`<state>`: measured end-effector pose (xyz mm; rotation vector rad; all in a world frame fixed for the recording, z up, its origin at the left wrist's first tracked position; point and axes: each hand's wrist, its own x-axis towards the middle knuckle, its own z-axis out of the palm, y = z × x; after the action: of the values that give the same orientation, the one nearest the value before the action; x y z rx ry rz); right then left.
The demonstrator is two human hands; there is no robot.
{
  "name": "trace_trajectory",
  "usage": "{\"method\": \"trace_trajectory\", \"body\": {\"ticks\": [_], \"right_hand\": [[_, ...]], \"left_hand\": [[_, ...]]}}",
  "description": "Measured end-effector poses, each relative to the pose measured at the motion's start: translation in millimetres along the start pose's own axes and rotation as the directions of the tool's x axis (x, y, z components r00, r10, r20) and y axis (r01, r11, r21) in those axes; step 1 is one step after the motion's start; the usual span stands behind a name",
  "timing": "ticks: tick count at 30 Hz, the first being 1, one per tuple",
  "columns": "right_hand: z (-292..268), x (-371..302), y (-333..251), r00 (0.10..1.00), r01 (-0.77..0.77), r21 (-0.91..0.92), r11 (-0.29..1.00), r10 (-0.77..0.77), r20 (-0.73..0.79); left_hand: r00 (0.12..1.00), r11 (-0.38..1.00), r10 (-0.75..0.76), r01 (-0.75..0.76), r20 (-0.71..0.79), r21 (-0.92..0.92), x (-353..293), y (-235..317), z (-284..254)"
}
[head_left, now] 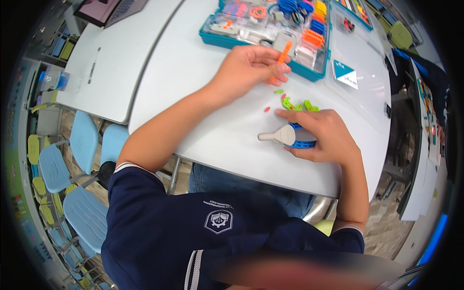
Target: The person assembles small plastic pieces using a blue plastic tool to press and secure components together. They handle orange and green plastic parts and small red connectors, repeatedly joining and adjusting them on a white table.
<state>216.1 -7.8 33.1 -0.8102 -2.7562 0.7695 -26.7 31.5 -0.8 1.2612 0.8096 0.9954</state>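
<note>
Over the table (212, 140), hands (253, 67) (333, 131) grip an orange strip (286, 50) pointing away, pliers (285, 136) pointing left.

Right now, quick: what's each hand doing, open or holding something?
Left hand: closed, holding a thin orange piece.
Right hand: closed around the handles of a blue-and-grey tool.

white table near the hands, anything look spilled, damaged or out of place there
Only slightly: small green pieces and pink bits lie loose on the white table, outside the teal box that holds many other parts. They look scattered rather than lined up. No spill or clear damage shows.
</note>
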Motion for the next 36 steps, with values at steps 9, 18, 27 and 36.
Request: {"method": "trace_trajectory", "body": {"ticks": [9, 18, 27, 36], "right_hand": [[23, 8, -15, 0.993, 0.118, -0.037, 0.992, -0.118, -0.009], [12, 2, 0, 0.998, -0.024, -0.092, 0.995, 0.018, -0.067], [-16, -14, 19, 0.921, -0.019, 0.078, 0.997, 0.048, -0.387], [-39, -31, 63, 0.581, -0.554, -0.215, 0.804, 0.189, -0.791]], "left_hand": [[0.999, 0.999, -0.006, 0.004, -0.053, -0.051, 2, -2, 1], [0.999, 1.000, 0.030, -0.030, -0.020, -0.001, 0, -6, 2], [0.994, 0.994, 0.057, -0.048, -0.094, 0.097, -2, 3, 7], [0.993, 0.975, 0.059, -0.035, -0.101, 0.220, -4, 7, 9]]}}
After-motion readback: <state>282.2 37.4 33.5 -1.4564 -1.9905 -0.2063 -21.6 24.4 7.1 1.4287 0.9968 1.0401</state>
